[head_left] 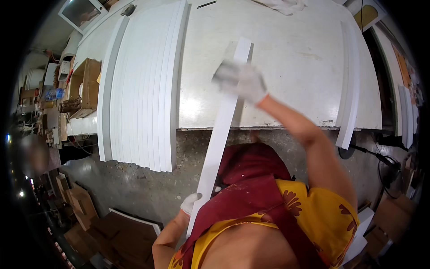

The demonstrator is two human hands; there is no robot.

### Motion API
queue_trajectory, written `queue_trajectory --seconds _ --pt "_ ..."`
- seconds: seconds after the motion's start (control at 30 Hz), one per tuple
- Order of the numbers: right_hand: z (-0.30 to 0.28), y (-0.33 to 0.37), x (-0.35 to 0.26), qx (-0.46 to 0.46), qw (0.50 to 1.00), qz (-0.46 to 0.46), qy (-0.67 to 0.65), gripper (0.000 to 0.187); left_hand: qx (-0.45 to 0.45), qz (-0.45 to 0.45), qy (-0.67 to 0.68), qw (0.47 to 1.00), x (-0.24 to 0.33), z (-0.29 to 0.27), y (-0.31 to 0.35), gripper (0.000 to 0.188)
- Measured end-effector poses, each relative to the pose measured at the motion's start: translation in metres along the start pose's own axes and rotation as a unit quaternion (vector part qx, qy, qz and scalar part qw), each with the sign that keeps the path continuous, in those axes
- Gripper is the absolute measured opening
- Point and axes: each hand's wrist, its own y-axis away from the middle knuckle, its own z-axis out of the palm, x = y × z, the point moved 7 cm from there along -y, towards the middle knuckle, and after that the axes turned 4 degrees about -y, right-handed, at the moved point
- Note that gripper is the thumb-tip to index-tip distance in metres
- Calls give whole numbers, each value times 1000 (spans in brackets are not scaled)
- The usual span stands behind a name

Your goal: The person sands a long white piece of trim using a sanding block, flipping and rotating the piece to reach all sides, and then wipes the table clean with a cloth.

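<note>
A long white board (217, 134) slants from my body up onto the white worktable, its far end resting on the top. Low down by my apron, my left hand (191, 204), in a white glove, is closed around the board's near part; some fingers are hidden beneath it. My right hand (244, 83), also gloved, is over the board's far part and smeared by motion. Something dark grey (220, 72) shows at its fingers, flat-looking but too blurred to name.
Several white boards (143, 89) lie side by side on the worktable (286, 58) at left, their ends past its front edge. More boards (349, 85) lie at right. An open cardboard box (85, 89) stands left. A cloth (284, 5) lies at the back. Cardboard (118, 237) is on the floor.
</note>
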Motion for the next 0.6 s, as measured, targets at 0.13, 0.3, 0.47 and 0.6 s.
queue_trajectory --seconds 0.13,0.3,0.47,0.6 --pt "50 90 -171 -138 938 -275 -159 24 22 35 26 999 0 8 -8 67" --pt "31 94 -178 -120 935 -293 -162 20 109 19 -209 972 -12 -25 10 65" --pt "-20 -32 77 -29 994 98 38 45 162 -26 -405 900 -17 -38 27 64" --pt "-60 -63 208 5 956 266 122 50 170 -49 -496 850 -12 -28 33 61"
